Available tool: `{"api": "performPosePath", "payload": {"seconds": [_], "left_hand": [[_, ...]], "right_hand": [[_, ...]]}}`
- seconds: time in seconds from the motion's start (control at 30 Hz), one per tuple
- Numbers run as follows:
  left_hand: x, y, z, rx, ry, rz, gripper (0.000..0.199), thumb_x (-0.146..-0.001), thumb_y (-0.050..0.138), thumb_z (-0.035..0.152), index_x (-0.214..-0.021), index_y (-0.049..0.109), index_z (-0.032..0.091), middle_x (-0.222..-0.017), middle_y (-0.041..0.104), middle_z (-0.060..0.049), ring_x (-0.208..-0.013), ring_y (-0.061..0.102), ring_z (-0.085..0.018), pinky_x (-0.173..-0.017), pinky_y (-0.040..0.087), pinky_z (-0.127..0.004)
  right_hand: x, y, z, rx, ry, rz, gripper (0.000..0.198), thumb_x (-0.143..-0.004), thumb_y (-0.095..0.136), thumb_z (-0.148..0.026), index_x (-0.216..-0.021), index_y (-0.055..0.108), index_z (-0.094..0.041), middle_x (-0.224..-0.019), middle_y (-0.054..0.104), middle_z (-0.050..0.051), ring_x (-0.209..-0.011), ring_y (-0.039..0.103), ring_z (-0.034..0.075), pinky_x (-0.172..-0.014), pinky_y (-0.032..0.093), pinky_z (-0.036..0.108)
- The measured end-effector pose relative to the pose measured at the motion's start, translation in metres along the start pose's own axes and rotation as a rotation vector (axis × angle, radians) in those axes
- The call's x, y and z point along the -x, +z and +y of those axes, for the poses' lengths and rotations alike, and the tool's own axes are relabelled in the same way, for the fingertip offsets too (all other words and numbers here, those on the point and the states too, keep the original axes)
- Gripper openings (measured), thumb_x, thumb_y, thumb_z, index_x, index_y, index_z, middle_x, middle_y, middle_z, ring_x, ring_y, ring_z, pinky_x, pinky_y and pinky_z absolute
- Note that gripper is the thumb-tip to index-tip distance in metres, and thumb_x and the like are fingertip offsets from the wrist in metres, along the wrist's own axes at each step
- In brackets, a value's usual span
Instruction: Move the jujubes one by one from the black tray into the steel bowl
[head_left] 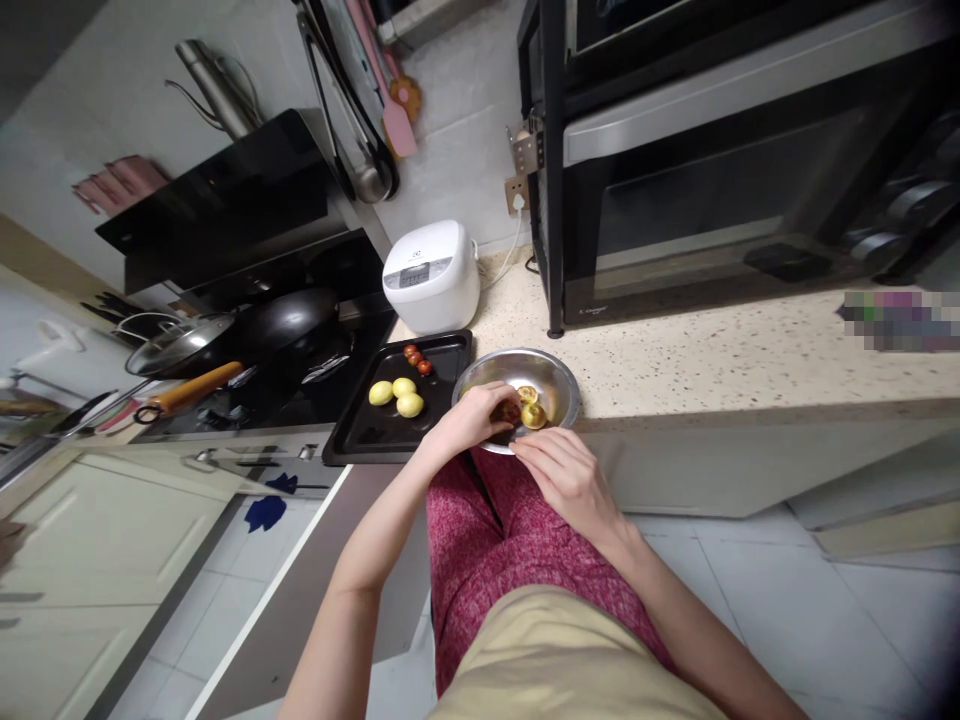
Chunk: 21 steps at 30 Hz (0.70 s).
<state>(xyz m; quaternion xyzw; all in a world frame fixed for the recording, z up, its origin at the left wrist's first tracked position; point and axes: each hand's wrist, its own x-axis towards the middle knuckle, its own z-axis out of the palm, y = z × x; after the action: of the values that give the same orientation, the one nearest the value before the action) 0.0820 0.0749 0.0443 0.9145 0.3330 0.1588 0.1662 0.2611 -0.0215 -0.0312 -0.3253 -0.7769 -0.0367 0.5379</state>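
A round metal bowl point(566, 385) stands at the counter's front edge, with several yellow-brown round fruit pieces point(533, 415) inside. My left hand point(480, 415) reaches over the bowl's left side, fingers curled down around something dark and reddish that I cannot make out. At the near rim is my right hand point(566, 470), its fingers pressed together; whatever is between the fingertips is too small to tell. Left of the bowl lies a black baking tray point(360, 435) carrying three pale yellow oval fruits point(404, 388) and several small red cherry tomatoes point(418, 360).
Behind the tray is a white rice cooker point(431, 278). A wok point(292, 325) and a lidded pan point(180, 345) sit on the black stove at left. A microwave point(690, 220) in a black rack stands at right. Below the tray, a cabinet door point(300, 590) juts outward.
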Motion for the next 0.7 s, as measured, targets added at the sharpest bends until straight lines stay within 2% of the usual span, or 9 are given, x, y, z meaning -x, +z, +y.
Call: {"api": "performPosePath", "payload": {"seconds": [0.2, 0.37, 0.53, 0.7], "left_hand": [[-0.003, 0.001, -0.004, -0.008, 0.007, -0.012, 0.026, -0.083, 0.074, 0.004, -0.106, 0.07, 0.015, -0.104, 0.075, -0.008, -0.096, 0.07, -0.022, -0.09, 0.054, -0.033], [0.003, 0.0, -0.004, -0.046, -0.014, 0.048, 0.023, -0.091, 0.072, 0.015, -0.113, 0.07, 0.017, -0.108, 0.075, -0.009, -0.1, 0.071, -0.023, -0.091, 0.055, -0.034], [0.014, -0.004, -0.007, -0.024, -0.016, 0.16, 0.02, -0.099, 0.064, 0.023, -0.119, 0.068, 0.02, -0.119, 0.073, -0.009, -0.111, 0.071, -0.023, -0.102, 0.055, -0.037], [0.026, -0.014, -0.026, -0.149, -0.108, 0.368, 0.025, -0.104, 0.051, 0.02, -0.122, 0.068, 0.02, -0.131, 0.07, -0.01, -0.121, 0.068, -0.023, -0.106, 0.054, -0.038]], "right_hand": [[0.0, 0.001, 0.001, 0.008, -0.014, 0.007, 0.029, -0.096, 0.06, -0.002, -0.116, 0.073, -0.018, -0.105, 0.079, 0.008, -0.097, 0.072, 0.022, -0.092, 0.059, 0.042], [0.001, 0.001, 0.001, 0.007, -0.014, -0.002, 0.029, -0.096, 0.059, -0.002, -0.117, 0.072, -0.017, -0.105, 0.079, 0.009, -0.098, 0.072, 0.023, -0.092, 0.059, 0.043], [-0.001, 0.0, 0.0, -0.017, 0.018, 0.001, 0.031, -0.097, 0.058, -0.003, -0.118, 0.074, -0.019, -0.107, 0.079, 0.008, -0.099, 0.073, 0.022, -0.093, 0.059, 0.043], [-0.001, 0.0, -0.001, 0.007, 0.051, 0.026, 0.03, -0.097, 0.059, -0.004, -0.117, 0.074, -0.021, -0.107, 0.08, 0.007, -0.1, 0.074, 0.022, -0.095, 0.058, 0.044]]}}
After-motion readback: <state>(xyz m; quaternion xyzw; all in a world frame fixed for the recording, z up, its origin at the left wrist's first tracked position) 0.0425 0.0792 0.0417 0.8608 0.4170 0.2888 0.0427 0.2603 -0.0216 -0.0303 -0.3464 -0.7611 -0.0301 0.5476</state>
